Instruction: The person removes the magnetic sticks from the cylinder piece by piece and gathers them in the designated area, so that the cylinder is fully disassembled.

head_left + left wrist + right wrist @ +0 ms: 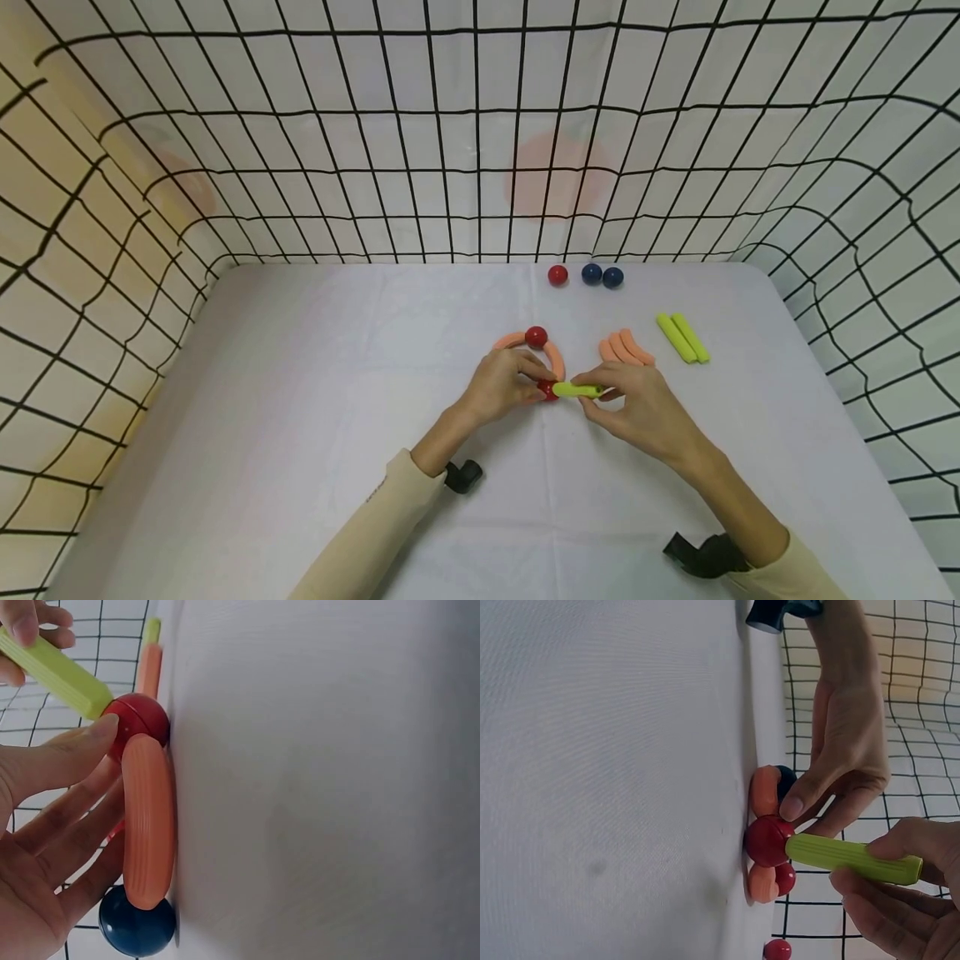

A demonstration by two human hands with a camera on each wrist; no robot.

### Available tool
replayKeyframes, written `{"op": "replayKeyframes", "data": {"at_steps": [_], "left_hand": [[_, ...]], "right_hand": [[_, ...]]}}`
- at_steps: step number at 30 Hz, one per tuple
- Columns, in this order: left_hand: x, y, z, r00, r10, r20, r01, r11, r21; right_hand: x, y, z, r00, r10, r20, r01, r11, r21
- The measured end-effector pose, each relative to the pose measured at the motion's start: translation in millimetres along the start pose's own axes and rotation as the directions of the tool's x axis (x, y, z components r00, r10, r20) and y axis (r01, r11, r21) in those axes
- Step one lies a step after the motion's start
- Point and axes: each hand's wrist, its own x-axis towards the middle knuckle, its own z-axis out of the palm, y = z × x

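Observation:
A ring of curved orange rods (555, 360) and balls lies on the white surface, partly covered by my left hand (499, 385). That hand pinches the near red ball (144, 724) of the ring between thumb and fingers. In the left wrist view an orange rod (150, 825) runs from this ball to a dark blue ball (137, 922). My right hand (641, 408) grips a yellow-green rod (855, 859) between thumb and fingers. The rod's end touches the red ball, tilted up from the surface. Whether it is fixed there I cannot tell. At the ring's far side is another red ball (536, 337).
Loose orange rods (627, 347) lie beyond my right hand, with two yellow-green rods (682, 338) to their right. Farther back are a red ball (557, 275) and two dark blue balls (592, 274). Black wire mesh (477, 171) encloses the back and sides.

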Motion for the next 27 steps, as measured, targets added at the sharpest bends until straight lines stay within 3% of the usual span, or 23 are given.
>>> {"op": "replayKeyframes", "data": {"at_steps": [8, 16, 27], "left_hand": [[1.8, -0.3, 3.4, 0.999, 0.044, 0.000, -0.044, 0.997, 0.067], [2.9, -1.1, 5.6, 0.997, 0.072, -0.010, -0.070, 0.993, 0.090], [2.2, -4.4, 5.8, 0.995, 0.103, -0.008, -0.103, 0.993, 0.058]], "right_hand": [[-0.6, 0.2, 4.4, 0.999, 0.022, 0.028, -0.022, 1.000, -0.001], [-2.6, 2.2, 6.2, 1.000, 0.000, -0.004, 0.000, 1.000, -0.024], [-3.6, 6.7, 6.5, 1.000, -0.004, -0.022, 0.004, 1.000, 0.003]]}}
